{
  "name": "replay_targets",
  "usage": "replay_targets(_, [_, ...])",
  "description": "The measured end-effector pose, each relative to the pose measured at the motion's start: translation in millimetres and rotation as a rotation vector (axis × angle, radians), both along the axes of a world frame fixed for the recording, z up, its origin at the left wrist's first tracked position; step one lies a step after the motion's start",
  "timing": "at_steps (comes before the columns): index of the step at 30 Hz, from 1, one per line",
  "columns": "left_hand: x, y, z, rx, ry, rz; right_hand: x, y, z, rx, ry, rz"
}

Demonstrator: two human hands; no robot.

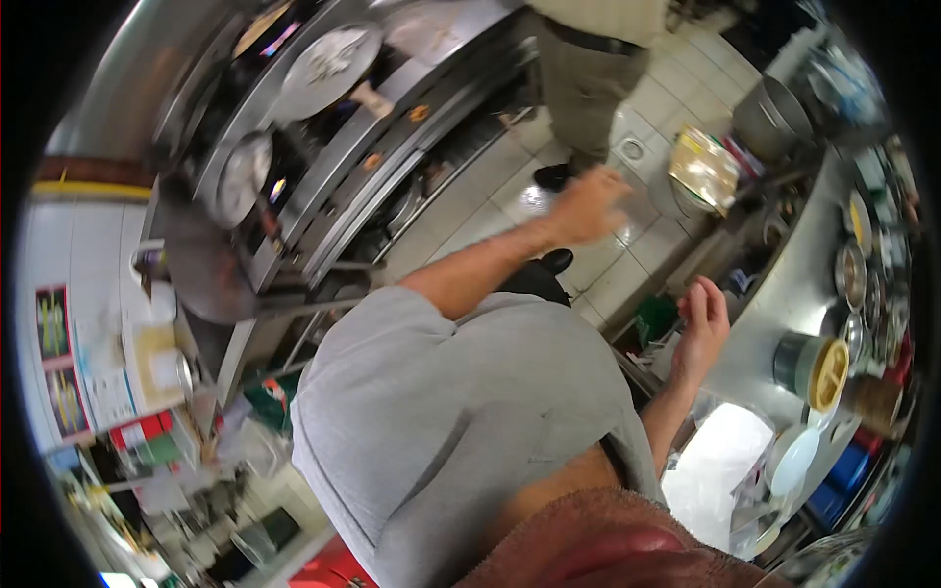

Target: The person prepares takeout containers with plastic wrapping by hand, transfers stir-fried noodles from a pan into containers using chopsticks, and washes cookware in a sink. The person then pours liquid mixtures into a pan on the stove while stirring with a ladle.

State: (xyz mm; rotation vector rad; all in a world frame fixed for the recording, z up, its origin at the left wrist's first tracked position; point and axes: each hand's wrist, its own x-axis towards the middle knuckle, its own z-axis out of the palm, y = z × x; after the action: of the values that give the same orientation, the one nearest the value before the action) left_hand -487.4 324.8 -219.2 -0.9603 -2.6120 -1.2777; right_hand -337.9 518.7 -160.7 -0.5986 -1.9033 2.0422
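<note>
Hands well apart. Left hand (593,208) blurry over glossy square floor tiles (480,188), can't tell if it's gripping something. Right hand (700,328) loose, fingers half curled, near smooth shiny steel counter (774,302). Chunky round tub (812,369) with yellow top sits on that counter, flat white sheet (720,459) nearby. Opposite side: metal stove (338,182), wide shallow pan (306,98) on it, whitish stuff inside.

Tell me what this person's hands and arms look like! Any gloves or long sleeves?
No gloves: the left hand, the right hand and both forearms are bare. No watch or bracelet shows. The grey shirt has a loose, short sleeve on the left; the right one is hard to see.
</note>
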Motion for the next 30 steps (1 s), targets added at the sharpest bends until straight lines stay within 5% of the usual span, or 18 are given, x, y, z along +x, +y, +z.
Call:
replay_targets(5, [-30, -200, 54, -0.164, 0.089, 0.723, -46, -72, -8, 0.125, -0.047, 0.462])
replay_targets(10, [-143, -357, 65, -0.252, 0.069, 1.032, -160, -175, -17, 0.423, 0.004, 0.847])
replay_targets(12, [-188, -390, 70, -0.32, 0.021, 1.117, -223, -222, -29, 0.604, 0.128, 0.823])
replay_targets(16, [-279, -438, 68, -0.359, -0.133, 1.162, -354, -309, -43, 0.695, 0.125, 0.827])
replay_targets(18, [-304, -453, 58, -0.387, -0.298, 1.198, -408, -340, -61, 1.044, 0.14, 0.705])
replay_targets(21, [-332, -475, 39, -0.565, -0.465, 1.133, -460, -374, -63, 1.115, -0.029, 0.678])
replay_targets(25, [-359, -517, 24, -0.461, -0.537, 0.945, -515, -391, -96, 1.271, -0.096, 0.64])
replay_targets(30, [-359, -517, 42, -0.408, -0.741, 0.995, -544, -385, -114, 1.355, -0.081, 0.739])
